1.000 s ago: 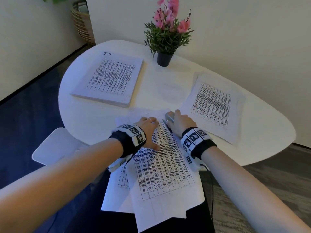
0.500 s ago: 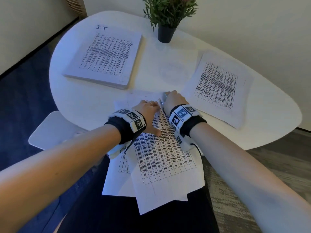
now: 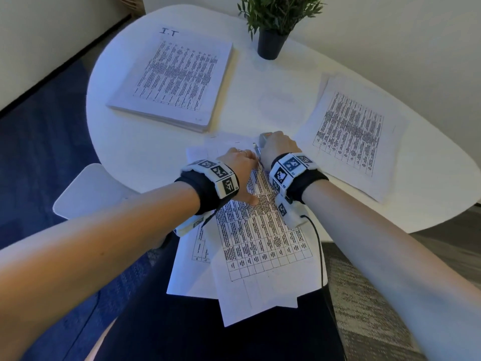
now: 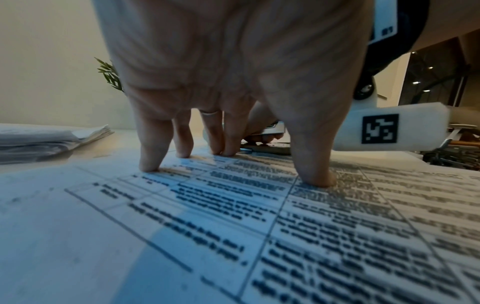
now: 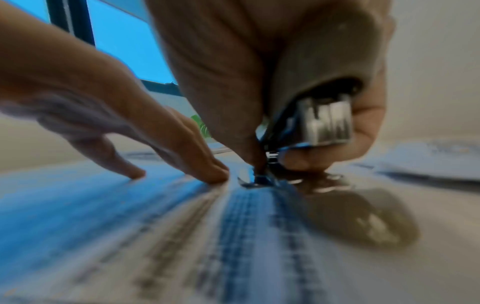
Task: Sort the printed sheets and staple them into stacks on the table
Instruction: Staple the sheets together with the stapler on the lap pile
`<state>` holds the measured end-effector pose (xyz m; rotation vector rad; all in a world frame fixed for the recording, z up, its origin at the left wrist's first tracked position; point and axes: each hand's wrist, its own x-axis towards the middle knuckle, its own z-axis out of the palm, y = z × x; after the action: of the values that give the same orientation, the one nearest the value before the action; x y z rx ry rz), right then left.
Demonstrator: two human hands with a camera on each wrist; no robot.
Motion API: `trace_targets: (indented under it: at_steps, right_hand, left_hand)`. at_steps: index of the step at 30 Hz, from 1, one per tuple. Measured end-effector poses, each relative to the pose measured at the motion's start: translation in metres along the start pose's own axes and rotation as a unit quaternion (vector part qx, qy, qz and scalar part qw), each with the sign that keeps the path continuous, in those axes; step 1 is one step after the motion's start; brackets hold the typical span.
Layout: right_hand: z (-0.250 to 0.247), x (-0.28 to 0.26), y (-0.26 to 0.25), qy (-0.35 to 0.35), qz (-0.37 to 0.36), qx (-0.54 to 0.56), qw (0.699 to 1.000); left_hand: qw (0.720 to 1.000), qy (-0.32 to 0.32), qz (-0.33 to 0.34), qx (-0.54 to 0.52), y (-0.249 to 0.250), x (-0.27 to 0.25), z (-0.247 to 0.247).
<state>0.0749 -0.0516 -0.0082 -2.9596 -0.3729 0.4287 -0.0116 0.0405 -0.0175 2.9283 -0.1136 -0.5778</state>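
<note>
The loose printed sheets (image 3: 250,230) are thin, floppy, light, prob. slick on each other, so they fan out easily; the set near the tabletop (image 3: 161,142) edge is already skewed, w/ lower ends hanging off toward the person. Best handled flat: press down close to the corner being stapled, not by a free edge, which would bend or slide.

Left hand (image 3: 240,165) does that now: fingers straight and spread, fingertips (image 4: 149,167) and thumb pressing on the top sheet, holding nothing. Right hand (image 3: 277,149) is wrapped round the stapler (image 5: 322,121), a small metal tool, rigid, gripped from above; its nose sits at the sheets' top edge just beside the left fingertips. Can't tell if the staple has gone in yet.

Looks: white pages w/ dense black tables in a grid, text too blurred to read.

Other paper: a thick stack (image 3: 174,79) at far left marked "I.T" by hand, heavier and stiffer as a block, best lifted w/ both hands under it; a thin pile (image 3: 354,131) at right. A potted plant (image 3: 273,29) stands at the far edge, betw. the two.
</note>
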Motion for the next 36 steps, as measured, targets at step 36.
trace_targets:
  at_steps: [36]
  right_hand:
    - [0.000, 0.018, -0.012, -0.017, -0.135, -0.090, 0.987]
  left_hand:
    - [0.994, 0.003, -0.098, -0.054, -0.030, -0.017, 0.000]
